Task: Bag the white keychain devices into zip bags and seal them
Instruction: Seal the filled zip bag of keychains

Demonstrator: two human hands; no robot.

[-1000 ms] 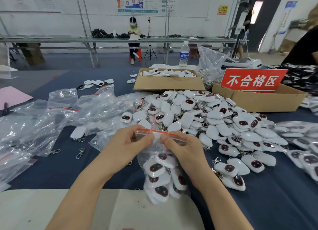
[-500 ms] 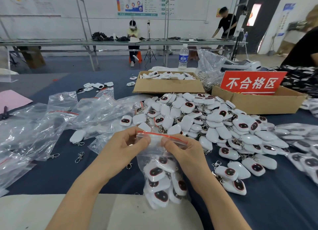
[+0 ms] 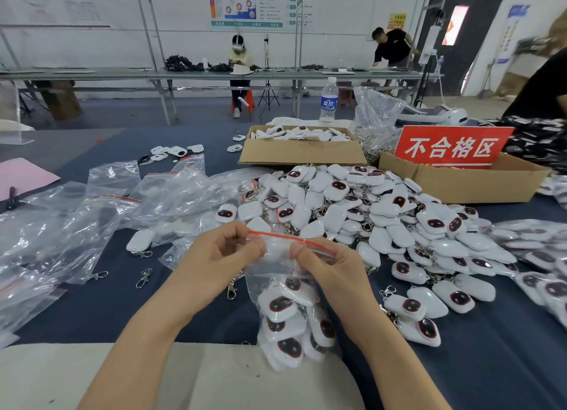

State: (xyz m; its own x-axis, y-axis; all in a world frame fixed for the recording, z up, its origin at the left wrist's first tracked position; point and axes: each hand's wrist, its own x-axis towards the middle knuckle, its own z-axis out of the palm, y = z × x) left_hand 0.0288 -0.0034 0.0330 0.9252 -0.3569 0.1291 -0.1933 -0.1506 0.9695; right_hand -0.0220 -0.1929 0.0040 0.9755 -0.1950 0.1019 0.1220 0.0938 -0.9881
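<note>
Empty bags [image 3: 76, 222]: clear zip bags with red strips, heaped loose on the dark blue table cover [image 3: 491, 363] at the far left.
Loose clips [image 3: 143, 277]: a few metal clasps lying apart on the cover, just right of the empty bags.
Left hand [image 3: 214, 256]: fingers curled shut, thumb and fingertips pinching the left end of the red zip strip [image 3: 288, 239].
Zip bag [image 3: 291, 311]: held up between both hands in the near middle, hanging below the strip – its bottom resting at the table's near edge, filled with white keychain devices [image 3: 280, 307] with dark oval faces.
Right hand [image 3: 331, 268]: closed in a pinch on the strip toward its right end, thumb on the near side.
Seal: whether the strip is fully pressed shut cannot be told.
Pile [image 3: 368, 213]: a large mound of unbagged devices just behind and right of the hands.
Cardboard boxes: one [image 3: 302, 153] behind the pile holding more devices; another [image 3: 466, 179] to its right carrying a red sign [image 3: 452, 147] with white characters.
Filled bags [image 3: 540, 256]: at the far right edge – several, lying flat.
</note>
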